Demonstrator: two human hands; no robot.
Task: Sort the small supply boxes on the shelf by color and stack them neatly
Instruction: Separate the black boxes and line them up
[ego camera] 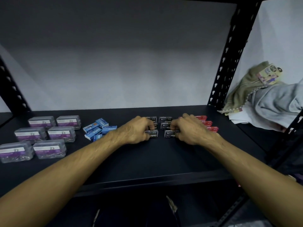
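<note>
The black staple boxes (165,126) sit mid-shelf in two short columns, and everything else is best placed from them. The person's left hand (136,131) has its fingers curled onto the near box of the left column (153,133); the right hand (190,130) does the same on the near box of the right column (169,133). Whether each hand truly pinches its box or only presses against it cannot be told, since the fingertips are hidden.

The likely mishap is a nudge: the boxes are light and sit close to their neighbours, so squaring one could push the next askew or topple a box stacked on another. The right hand's knuckles also hang over the red staple boxes (211,124) just right of the black ones, and a careless withdrawal could drag that row out of line.

To the left of the black boxes, the blue staple boxes (98,129) lie in a loose, unsorted heap, and a left forearm swinging wide might scatter them further. Farther left, the clear paper-clip boxes (49,135) stand in tidy pairs, well apart.

In front of the black boxes the shelf (155,161) is bare up to its front lip, giving good room to work, though anything slid too far forward would drop off. Behind them there is open board up to the wall. To the right, beyond the red row, the upright post (226,63) limits sideways reach.
</note>
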